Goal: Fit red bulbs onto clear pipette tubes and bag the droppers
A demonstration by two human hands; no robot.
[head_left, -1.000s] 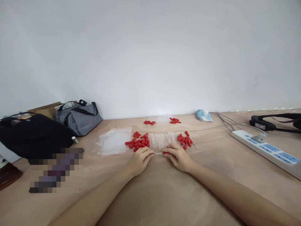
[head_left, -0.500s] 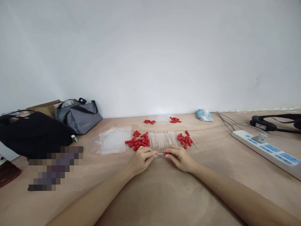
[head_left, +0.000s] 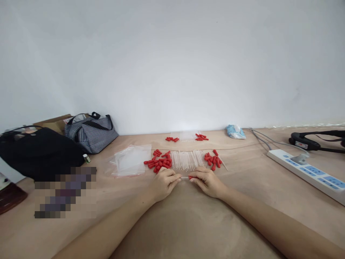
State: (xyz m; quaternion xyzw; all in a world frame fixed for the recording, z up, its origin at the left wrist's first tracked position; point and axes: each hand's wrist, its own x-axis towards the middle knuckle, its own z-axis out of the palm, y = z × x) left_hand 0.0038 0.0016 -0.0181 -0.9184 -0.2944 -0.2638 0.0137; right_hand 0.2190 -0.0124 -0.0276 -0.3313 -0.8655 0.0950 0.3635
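My left hand pinches one end of a thin clear dropper tube, held level just above or on the table. At the tube's other end, my right hand closes on a red rubber bulb, mostly hidden by the fingers. Whether the tube sits inside the bulb I cannot tell. Just beyond both hands lies a row of clear tubes. Red rubber bulbs are heaped to its left and more bulbs to its right.
Clear plastic bags lie to the left, near a striped bag and a black bag. Farther back are more tubes with red bulbs. A blue-and-white packet and a power strip with cables are at the right.
The whole view has shifted very slightly. Both hands keep the same grip on the tube and bulb, with no clear movement between them.
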